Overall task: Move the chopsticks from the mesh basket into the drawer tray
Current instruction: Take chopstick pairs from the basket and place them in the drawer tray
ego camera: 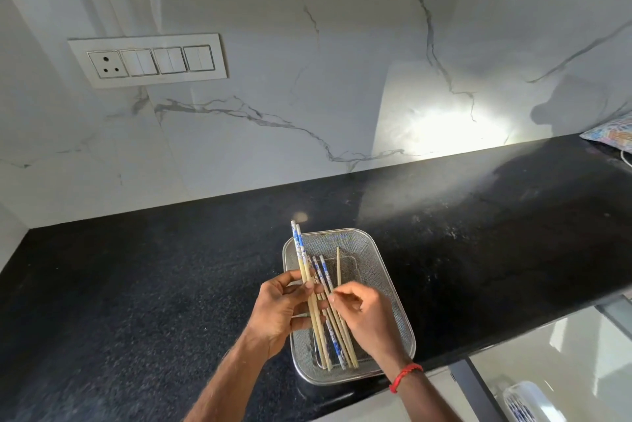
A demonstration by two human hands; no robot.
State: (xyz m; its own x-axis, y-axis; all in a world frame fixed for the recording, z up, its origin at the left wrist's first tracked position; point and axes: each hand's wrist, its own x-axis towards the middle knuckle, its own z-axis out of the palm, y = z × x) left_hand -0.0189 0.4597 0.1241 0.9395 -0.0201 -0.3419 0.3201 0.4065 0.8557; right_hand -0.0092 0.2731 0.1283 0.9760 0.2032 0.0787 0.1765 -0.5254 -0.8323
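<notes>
**Two chopsticks lifted, the rest in the basket**

Nearest, on the right wrist: one red thread band (405,376). Low at the right, below the counter edge: one white slotted tray (526,401), partly cut off by the frame.

Over the mesh basket (371,259), both hands. Left hand (280,309) curled round two chopsticks (299,247), fingertips (309,285) clamped on their bare wooden part, patterned ends pointing away past the far left rim. Right hand (366,315) just beside it, thumb and forefinger (331,298) pinched together on one stick of the loose bundle (337,343) lying lengthwise inside the basket. About five sticks there, overlapping, so no sure count; one of them thin and plain, leaning apart from the others.

Blue-and-white print on the thick ends, too small to read as writing.

One basket, standing on the black speckled countertop (136,285) near its front edge.

Farther off: white veined marble wall (342,79), one switch panel (147,61) with one socket and three switch plates, and at the far right a patterned cloth (612,134).
</notes>
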